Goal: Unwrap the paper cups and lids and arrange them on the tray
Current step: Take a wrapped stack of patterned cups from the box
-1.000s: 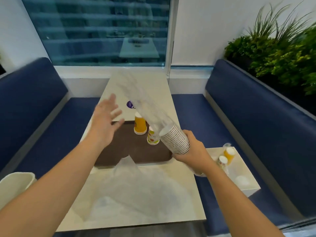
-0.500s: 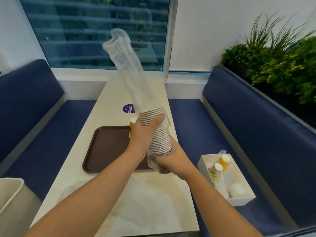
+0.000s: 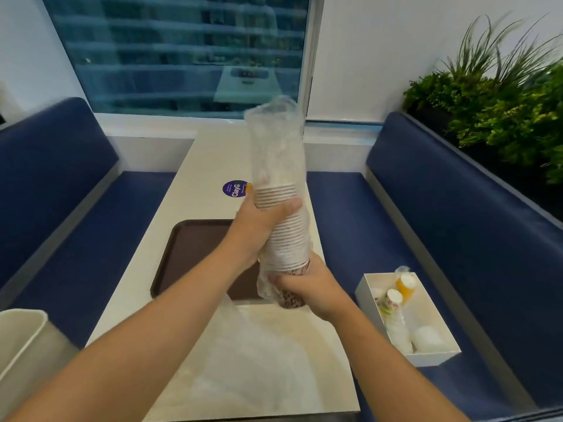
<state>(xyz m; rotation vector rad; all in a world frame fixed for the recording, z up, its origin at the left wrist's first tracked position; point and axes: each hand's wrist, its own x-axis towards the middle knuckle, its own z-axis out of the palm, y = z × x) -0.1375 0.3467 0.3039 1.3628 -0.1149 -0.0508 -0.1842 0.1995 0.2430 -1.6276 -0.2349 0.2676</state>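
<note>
A stack of paper cups (image 3: 286, 226) stands nearly upright over the table inside a clear plastic sleeve (image 3: 278, 141), whose empty upper part rises above the cups. My left hand (image 3: 259, 226) grips the stack around its middle through the plastic. My right hand (image 3: 307, 287) holds the bottom end of the stack. Below and left of my hands a brown tray (image 3: 195, 248) lies on the white table (image 3: 207, 166). An orange cup (image 3: 249, 187) just shows behind my left hand; anything else on the tray is hidden by my arms.
A loose clear wrapper (image 3: 259, 357) lies on the near table. A white box (image 3: 426, 315) on the right bench holds sleeved cups and lids. A white bin (image 3: 21, 345) stands at bottom left. Blue benches flank the table; plants sit at the right.
My left hand came across from the left and took hold of the stack. The stack swung from tilted to nearly upright, and the empty sleeve top crumpled lower.
</note>
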